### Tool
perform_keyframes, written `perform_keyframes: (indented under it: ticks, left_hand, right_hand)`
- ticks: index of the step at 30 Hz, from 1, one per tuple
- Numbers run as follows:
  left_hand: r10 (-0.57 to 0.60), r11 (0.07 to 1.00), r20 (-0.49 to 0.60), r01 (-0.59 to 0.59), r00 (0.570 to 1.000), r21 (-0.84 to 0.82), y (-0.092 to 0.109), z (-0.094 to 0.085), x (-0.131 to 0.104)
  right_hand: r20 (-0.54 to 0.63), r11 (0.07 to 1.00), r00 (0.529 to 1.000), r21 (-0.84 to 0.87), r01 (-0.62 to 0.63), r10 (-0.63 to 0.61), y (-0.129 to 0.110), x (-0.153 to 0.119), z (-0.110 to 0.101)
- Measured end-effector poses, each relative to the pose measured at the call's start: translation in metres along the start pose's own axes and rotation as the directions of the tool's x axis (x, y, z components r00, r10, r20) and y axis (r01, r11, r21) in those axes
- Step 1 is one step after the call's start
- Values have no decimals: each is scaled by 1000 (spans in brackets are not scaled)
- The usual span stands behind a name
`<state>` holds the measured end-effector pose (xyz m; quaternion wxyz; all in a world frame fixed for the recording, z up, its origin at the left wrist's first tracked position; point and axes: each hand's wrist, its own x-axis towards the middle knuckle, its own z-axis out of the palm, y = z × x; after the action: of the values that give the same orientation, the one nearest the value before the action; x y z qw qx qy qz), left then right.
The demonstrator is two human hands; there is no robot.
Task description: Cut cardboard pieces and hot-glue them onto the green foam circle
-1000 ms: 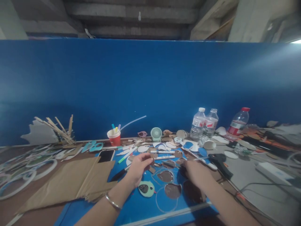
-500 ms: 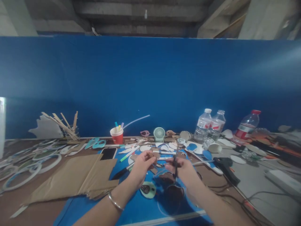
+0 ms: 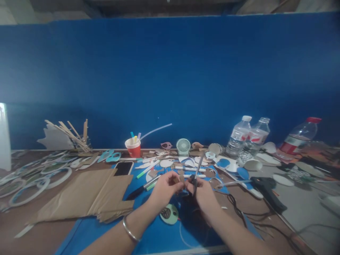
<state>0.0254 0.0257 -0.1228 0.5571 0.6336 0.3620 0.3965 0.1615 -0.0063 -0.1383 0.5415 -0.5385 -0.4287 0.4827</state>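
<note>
My left hand (image 3: 167,187) is closed in a pinch above the blue mat (image 3: 151,230). Whatever sits between its fingertips is too small and blurred to name. Close beside it, my right hand (image 3: 204,194) grips dark-handled scissors (image 3: 196,180), blades pointing up and away from me. The fingertips of both hands nearly meet. Below the left hand lies a pale green bird-shaped cutout (image 3: 169,214) with a dark patterned wing. A black-capped marker (image 3: 142,188) rests just left of that hand.
Folded cardboard (image 3: 79,198) and a phone (image 3: 124,168) lie left. At the back stand a red paper cup (image 3: 133,148), a small fan (image 3: 183,146) and plastic bottles (image 3: 239,136). A black glue gun (image 3: 271,194) and cables (image 3: 244,214) are right; white rings (image 3: 57,178) lie far left.
My hands have come closer together, and the scissors have tilted, their blades now leaning right. The view has shifted down, so less of the ceiling shows.
</note>
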Motion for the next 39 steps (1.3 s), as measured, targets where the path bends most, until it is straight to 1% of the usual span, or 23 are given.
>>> perform_keyframes:
  ticks: [3, 7, 10, 14, 16, 18, 21, 22, 24, 27, 29, 32, 36, 39]
  left_hand:
    - [-15, 1000, -9, 15, 1000, 12, 2, 2, -1]
    - [-122, 991, -41, 120, 992, -60, 3, 2, -2]
    - [-143, 989, 8, 142, 990, 51, 6, 1, -3]
    - [-48, 963, 40, 36, 998, 268, 11, 0, -4]
    - [12, 926, 13, -16, 1000, 377, 12, -1, -5]
    - [68, 913, -84, -28, 994, 408, 13, -3, -4]
    - [159, 918, -248, -50, 956, 394, 18, -8, -4]
    - [181, 919, -278, -62, 943, 389, 21, -10, -3]
    - [202, 925, -303, -80, 931, 371, 26, -13, -4]
    - [212, 931, -293, -101, 932, 351, 31, -14, -5]
    - [226, 923, -274, -116, 935, 366, 30, -13, -5]
    - [236, 914, -254, -125, 938, 386, 28, -10, -6]
    - [234, 912, -225, -134, 946, 387, 26, -8, -6]
    - [224, 914, -229, -123, 947, 387, 25, -7, -6]
  right_hand:
    - [-20, 1000, 1000, 10, -7, 7, 3, 3, 0]
    - [-32, 1000, 999, 2, -4, 5, 2, 4, -1]
    - [-17, 1000, 1000, -18, 25, -26, -1, 4, -1]
    - [16, 997, 998, -41, 65, -64, -4, 2, -1]
    - [29, 996, 996, -41, 80, -79, -6, 1, 1]
    - [74, 993, 991, -34, 114, -111, -7, -2, 4]
    - [200, 986, 971, -74, 149, -132, -9, -8, 7]
    - [244, 983, 963, -108, 146, -116, -9, -11, 8]
    - [328, 976, 942, -173, 130, -68, -10, -15, 8]
    - [459, 967, 887, -204, 154, -45, -11, -20, 7]
    - [498, 958, 865, -216, 188, -58, -10, -21, 7]
    - [488, 942, 869, -248, 226, -80, -10, -21, 6]
    - [477, 934, 874, -266, 238, -87, -12, -22, 5]
    - [471, 926, 877, -284, 247, -90, -12, -22, 5]
